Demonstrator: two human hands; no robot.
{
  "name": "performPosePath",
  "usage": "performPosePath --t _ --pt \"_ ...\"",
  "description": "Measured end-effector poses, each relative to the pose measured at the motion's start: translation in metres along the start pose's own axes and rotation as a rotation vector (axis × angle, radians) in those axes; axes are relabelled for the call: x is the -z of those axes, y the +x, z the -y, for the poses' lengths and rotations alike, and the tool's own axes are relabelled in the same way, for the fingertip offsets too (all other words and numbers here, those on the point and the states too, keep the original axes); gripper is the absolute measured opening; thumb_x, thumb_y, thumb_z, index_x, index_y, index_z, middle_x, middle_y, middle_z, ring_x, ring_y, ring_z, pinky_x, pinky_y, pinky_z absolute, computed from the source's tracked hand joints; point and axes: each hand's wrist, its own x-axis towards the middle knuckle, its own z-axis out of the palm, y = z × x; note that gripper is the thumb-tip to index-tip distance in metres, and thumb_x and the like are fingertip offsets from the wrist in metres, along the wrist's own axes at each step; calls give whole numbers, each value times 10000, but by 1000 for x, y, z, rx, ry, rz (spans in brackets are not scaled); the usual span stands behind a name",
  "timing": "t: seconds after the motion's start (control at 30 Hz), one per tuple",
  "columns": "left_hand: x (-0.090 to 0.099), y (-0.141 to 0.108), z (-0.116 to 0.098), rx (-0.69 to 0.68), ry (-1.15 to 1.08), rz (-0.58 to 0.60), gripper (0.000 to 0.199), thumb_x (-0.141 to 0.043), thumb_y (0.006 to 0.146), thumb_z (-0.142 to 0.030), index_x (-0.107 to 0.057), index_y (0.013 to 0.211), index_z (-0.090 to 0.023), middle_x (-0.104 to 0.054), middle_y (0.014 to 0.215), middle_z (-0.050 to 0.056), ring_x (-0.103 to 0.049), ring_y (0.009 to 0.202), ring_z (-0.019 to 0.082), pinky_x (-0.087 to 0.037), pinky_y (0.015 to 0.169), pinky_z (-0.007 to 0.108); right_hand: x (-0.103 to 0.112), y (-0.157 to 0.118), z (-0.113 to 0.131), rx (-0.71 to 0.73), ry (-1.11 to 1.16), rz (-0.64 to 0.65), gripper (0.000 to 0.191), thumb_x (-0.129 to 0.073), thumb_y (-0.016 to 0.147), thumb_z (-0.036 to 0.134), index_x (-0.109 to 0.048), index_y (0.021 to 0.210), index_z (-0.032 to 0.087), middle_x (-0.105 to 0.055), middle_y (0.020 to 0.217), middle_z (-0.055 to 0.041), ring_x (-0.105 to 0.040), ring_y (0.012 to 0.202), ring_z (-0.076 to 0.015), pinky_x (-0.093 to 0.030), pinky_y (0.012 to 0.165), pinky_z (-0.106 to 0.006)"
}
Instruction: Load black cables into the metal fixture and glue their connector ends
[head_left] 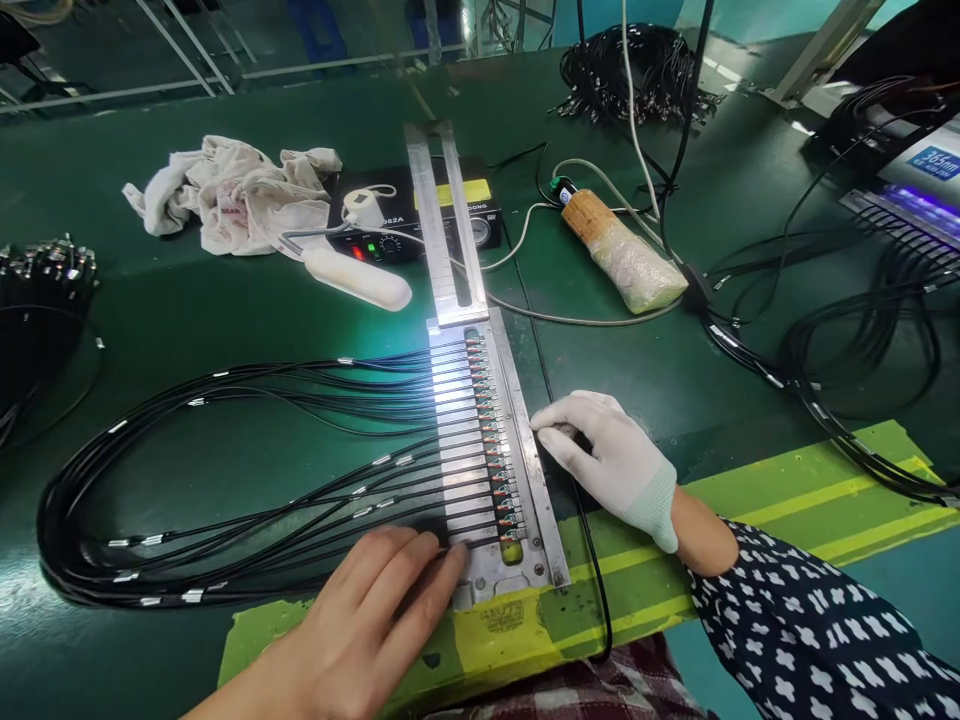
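Left hand (379, 605), bare, fingers bunched over lowest cable (480, 541) at near end of metal jig (519, 450); pinching or just pressing, I can't tell. Right hand (615, 460), gloved, thumb and forefinger narrow at jig's edge; grip unclear. Jig lies on desk (225, 320), cable ends ranked across. I'd steady edge, seat ends flat, evenly spaced. Watch black cord (592, 560) by right hand. Beyond: slotted frame (427, 200), control box (409, 190), wrapped handle (637, 265).

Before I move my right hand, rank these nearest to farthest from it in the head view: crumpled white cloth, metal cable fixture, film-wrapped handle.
From the right hand:
1. Metal cable fixture: immediately left, beside the fingers.
2. Film-wrapped handle: beyond the hand, lying on the table.
3. Crumpled white cloth: far left, beyond the fixture.
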Motion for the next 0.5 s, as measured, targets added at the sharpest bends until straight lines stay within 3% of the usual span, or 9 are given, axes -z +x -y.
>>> performPosePath --t 0.37,0.5 --pt "-11 -7 1 109 -162 37 436 -298 962 -66 -500 1348 -77 -528 1141 163 -486 1063 267 -381 943 412 1 2 -1 -12 32 2 119 -555 923 178 -626 936 272 -645 820 57 -564 846 -165 -335 903 -345" --pt "-13 -13 -7 227 -131 54 447 -313 963 -69 -503 1362 -135 -552 1101 135 -514 1038 238 -399 923 375 0 0 0 -17 36 13 123 -558 923 183 -632 953 276 -648 818 52 -564 842 -172 -337 903 -361"
